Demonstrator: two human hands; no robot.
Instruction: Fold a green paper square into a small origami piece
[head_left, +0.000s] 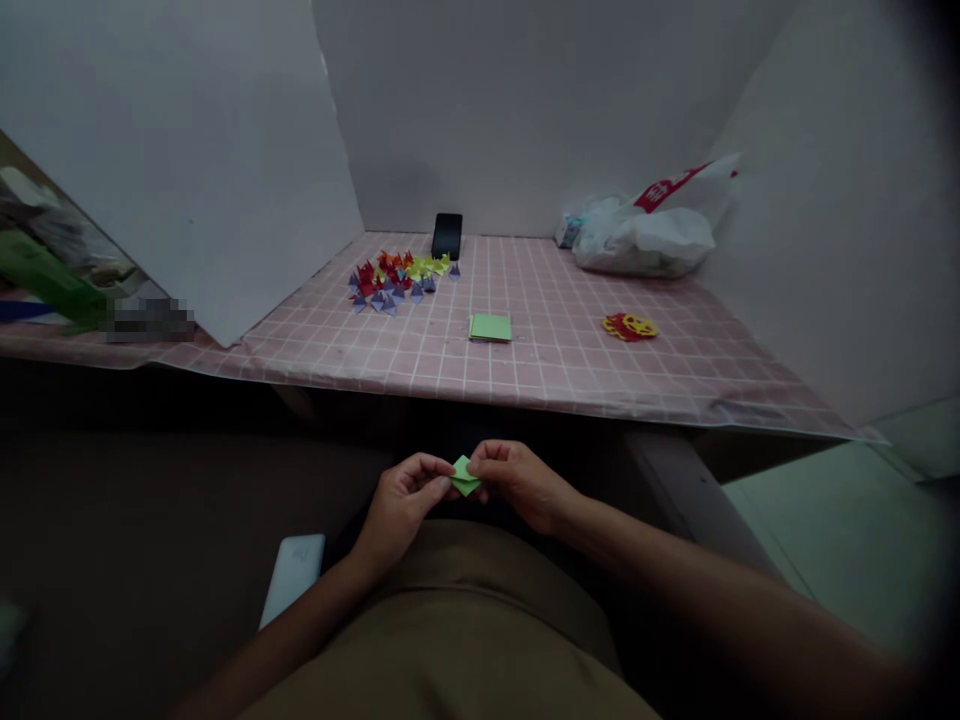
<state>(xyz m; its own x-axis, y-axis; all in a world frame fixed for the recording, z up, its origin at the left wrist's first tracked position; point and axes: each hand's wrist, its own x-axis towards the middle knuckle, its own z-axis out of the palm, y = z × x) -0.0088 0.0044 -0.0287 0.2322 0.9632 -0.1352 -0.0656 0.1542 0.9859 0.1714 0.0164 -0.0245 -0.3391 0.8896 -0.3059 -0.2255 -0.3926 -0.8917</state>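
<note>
Green paper (464, 476) is pinched, partly folded, btwn left hand (403, 497) & right hand (516, 480); folded pieces (400, 274) already grouped on table (540, 370), paper stack (490, 327) left.

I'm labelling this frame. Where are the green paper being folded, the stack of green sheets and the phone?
green paper (464, 476), head view, middle of the folded piece between both hands
stack of green sheets (490, 327), head view, top sheet
phone (447, 236), head view, dark front
</note>
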